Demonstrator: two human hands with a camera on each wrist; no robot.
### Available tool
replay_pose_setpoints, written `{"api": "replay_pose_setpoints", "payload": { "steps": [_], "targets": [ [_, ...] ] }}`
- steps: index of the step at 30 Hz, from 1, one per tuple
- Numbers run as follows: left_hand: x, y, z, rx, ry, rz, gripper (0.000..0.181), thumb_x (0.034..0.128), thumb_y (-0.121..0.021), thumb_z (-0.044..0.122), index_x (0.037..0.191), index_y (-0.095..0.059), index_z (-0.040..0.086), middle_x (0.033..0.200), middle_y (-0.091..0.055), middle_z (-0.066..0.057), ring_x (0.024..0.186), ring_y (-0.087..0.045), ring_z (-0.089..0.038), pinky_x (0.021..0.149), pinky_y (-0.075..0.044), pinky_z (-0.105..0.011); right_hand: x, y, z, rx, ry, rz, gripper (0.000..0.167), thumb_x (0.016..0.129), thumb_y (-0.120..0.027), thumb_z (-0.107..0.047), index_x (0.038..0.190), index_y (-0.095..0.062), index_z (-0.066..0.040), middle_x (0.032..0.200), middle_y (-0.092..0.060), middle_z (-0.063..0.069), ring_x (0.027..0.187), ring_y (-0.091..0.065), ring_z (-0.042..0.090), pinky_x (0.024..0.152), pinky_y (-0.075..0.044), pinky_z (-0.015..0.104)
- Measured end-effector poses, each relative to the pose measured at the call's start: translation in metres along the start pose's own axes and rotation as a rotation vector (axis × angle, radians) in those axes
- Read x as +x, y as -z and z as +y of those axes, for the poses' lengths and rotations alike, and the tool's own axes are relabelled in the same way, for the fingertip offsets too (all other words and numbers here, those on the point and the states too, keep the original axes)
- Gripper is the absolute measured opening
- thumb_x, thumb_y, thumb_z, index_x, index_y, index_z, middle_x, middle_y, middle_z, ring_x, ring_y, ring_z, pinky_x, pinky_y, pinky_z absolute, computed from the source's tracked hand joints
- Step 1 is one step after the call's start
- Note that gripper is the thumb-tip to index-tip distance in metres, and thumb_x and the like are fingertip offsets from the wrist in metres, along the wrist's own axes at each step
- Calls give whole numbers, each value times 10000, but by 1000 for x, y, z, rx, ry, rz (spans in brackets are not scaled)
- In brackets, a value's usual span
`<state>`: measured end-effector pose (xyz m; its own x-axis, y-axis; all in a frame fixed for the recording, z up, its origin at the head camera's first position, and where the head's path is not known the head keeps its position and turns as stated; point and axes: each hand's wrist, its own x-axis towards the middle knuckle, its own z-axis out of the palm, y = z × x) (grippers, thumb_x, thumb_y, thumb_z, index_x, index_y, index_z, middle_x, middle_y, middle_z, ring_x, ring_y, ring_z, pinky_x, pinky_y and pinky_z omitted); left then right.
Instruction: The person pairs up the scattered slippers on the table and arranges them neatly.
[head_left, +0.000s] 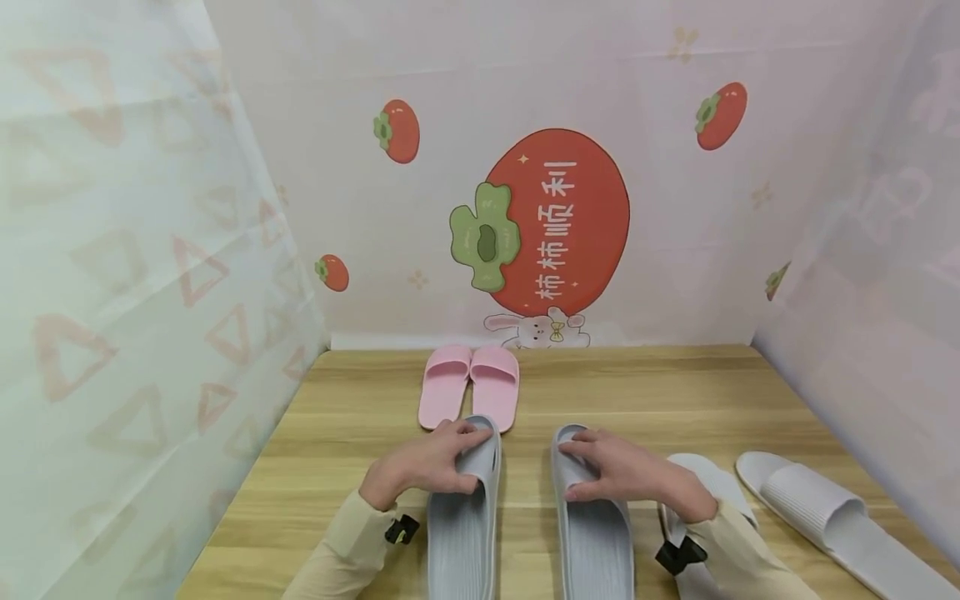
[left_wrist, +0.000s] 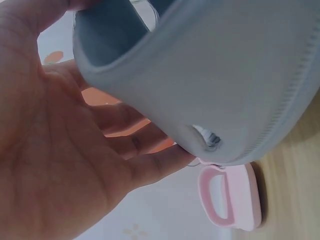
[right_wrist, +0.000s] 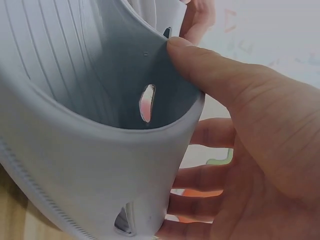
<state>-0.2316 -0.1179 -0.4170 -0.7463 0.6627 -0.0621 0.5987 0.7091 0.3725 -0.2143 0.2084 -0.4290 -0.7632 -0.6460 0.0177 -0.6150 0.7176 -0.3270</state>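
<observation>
Two grey-blue slippers stand side by side in the head view, toes away from me. My left hand (head_left: 431, 467) grips the upper of the left grey-blue slipper (head_left: 459, 542), its thumb at the strap's opening and fingers over the top. In the left wrist view that slipper's upper (left_wrist: 215, 75) shows a small side hole. On the right grey-blue slipper (head_left: 597, 546), my right hand (head_left: 626, 471) holds the upper likewise. The right wrist view shows the thumb (right_wrist: 200, 62) on the rim of the opening and the other fingers along the outside.
A pair of pink slippers (head_left: 495, 392) sits farther back on the wooden table (head_left: 637, 383). At the right lie a white slipper (head_left: 813, 500) and another white slipper (head_left: 708, 475), partly behind my right wrist. A printed curtain (head_left: 420, 217) stands behind, with side curtains.
</observation>
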Motion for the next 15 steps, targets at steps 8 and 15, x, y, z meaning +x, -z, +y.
{"api": "replay_pose_setpoints", "payload": {
  "steps": [8, 15],
  "targets": [
    [3, 0, 6, 9, -42, -2, 762, 772, -642, 341, 1485, -442, 163, 1365, -495, -65, 1196, -465, -189, 959, -455, -294, 5, 2, -5, 3, 5, -2, 766, 834, -647, -636, 1375, -567, -99, 1356, -577, 146, 1169, -584, 287, 920, -514, 481],
    [10, -2, 8, 16, -58, 22, 757, 787, -644, 338, 1491, -430, 162, 1379, -492, -73, 1203, -461, -206, 958, -451, -307, 5, 6, -9, 11, -2, -4, 755, 834, -663, -614, 1375, -565, -97, 1371, -560, 175, 1186, -574, 320, 925, -507, 505]
  ]
}}
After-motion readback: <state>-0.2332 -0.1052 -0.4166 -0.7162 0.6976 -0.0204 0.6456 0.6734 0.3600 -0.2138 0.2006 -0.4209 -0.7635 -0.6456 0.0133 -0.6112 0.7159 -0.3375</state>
